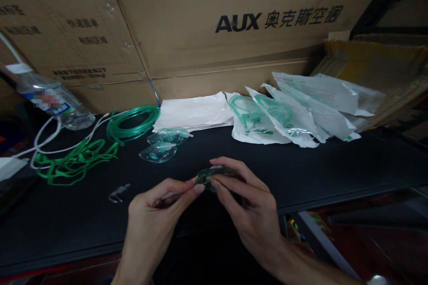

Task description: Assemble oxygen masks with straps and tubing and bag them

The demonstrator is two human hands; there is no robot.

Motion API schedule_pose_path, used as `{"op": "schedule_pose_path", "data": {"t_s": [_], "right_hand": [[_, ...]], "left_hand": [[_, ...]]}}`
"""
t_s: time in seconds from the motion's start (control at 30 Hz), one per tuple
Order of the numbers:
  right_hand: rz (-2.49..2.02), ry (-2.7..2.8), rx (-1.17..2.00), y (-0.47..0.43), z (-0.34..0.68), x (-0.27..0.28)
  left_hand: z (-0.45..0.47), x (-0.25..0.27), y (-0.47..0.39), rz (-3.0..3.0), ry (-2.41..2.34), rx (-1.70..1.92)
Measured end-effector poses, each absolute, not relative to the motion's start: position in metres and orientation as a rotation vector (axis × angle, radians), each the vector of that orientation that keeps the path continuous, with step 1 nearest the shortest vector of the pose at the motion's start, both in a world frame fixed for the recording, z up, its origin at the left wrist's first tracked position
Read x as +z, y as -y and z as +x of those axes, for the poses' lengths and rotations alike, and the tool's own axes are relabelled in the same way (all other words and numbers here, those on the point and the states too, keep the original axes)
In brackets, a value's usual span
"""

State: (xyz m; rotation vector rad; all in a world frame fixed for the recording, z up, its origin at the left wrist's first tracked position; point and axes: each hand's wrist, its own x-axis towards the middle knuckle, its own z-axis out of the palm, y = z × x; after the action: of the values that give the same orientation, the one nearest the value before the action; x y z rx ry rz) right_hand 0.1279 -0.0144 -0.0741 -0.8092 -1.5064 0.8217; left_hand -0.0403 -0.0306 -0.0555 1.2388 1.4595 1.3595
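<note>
Over the front of the black table, both of my hands hold a clear green oxygen mask [214,173]. The thumb and fingers of my left hand [155,213] pinch its left edge. My right hand [256,205] grips the other side, thumb and index finger near the middle and another finger along the back. Fingers cover much of the mask, so its finer parts are hidden. Just beyond lie two similar transparent masks [160,152], close together. To the left of my left hand are a few small thin metal strips [118,193].
Green elastic straps [75,162], coiled green tubing [133,124], white cables [38,147] and a plastic bottle [55,98] occupy the left. White pouches [194,111] and packaged mask sets [284,116] line the back, before large cardboard boxes [234,40]. The black table's [334,176] front edge runs close to me.
</note>
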Motion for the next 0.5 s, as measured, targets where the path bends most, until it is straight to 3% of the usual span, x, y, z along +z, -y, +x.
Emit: {"op": "schedule_pose_path", "data": {"t_s": [0.5], "right_hand": [[-0.688,1.375,1.513,0.0,0.148,-0.056]], "left_hand": [[-0.05,-0.055,0.032,1.16,-1.419,1.22]]}}
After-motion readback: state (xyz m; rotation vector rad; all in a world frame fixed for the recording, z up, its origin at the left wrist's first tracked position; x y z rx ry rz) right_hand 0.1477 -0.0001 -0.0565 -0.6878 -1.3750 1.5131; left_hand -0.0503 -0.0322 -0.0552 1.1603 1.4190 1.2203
